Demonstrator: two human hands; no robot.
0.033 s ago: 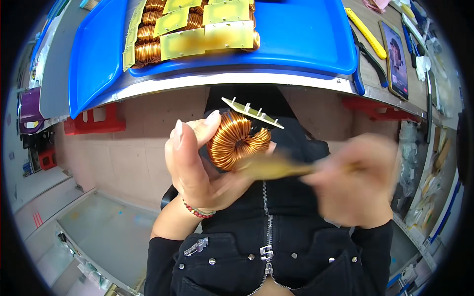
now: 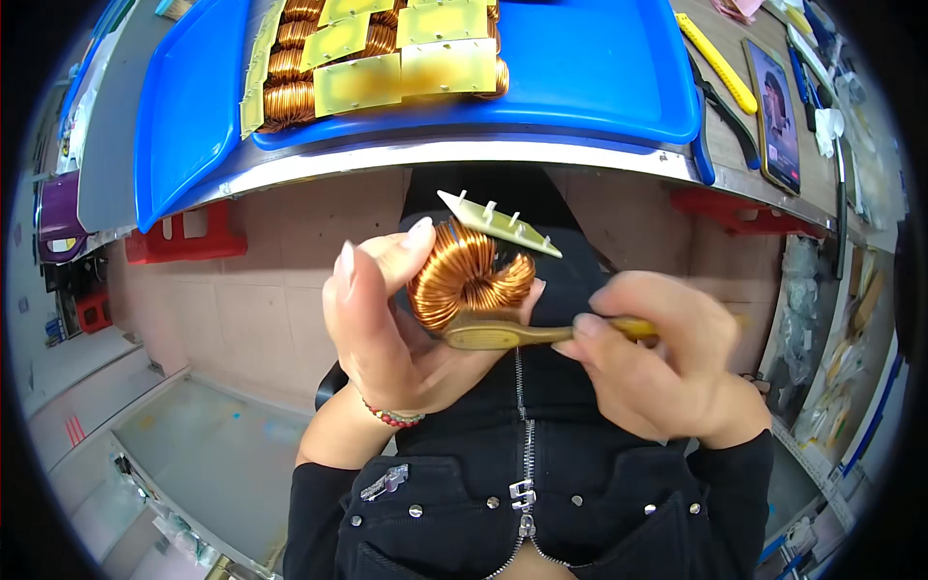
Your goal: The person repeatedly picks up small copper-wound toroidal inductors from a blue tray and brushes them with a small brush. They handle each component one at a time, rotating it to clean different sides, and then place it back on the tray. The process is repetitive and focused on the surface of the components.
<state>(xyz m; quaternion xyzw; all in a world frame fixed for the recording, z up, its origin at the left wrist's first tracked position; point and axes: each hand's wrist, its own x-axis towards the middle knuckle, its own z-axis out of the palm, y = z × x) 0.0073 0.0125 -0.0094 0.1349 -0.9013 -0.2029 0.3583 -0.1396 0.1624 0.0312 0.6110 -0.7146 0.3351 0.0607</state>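
My left hand (image 2: 387, 329) is closed around a toroidal coil (image 2: 452, 274) wound with thick copper wire. A pale green board (image 2: 503, 227) with several metal pins sits at the coil's far side, tilted down to the right. In my right hand (image 2: 667, 358) is a yellow-brown toothbrush (image 2: 507, 334), its handle pinched between thumb and fingers. The brush head lies along the coil's near lower edge, bristle side toward the windings. My left palm and some fingers are hidden behind the coil and brush.
On the bench, a blue tray (image 2: 599, 68) holds several copper coils with yellow-green boards (image 2: 358, 82). Another blue tray (image 2: 184, 116) leans at its left. To the right lie a yellow cutter knife (image 2: 717, 66), pliers (image 2: 730, 121) and a phone (image 2: 773, 116). Red stools (image 2: 188, 234) stand below.
My right hand and the toothbrush have shifted slightly left and come out of motion blur. The coil and its board have tilted a little in my left hand.
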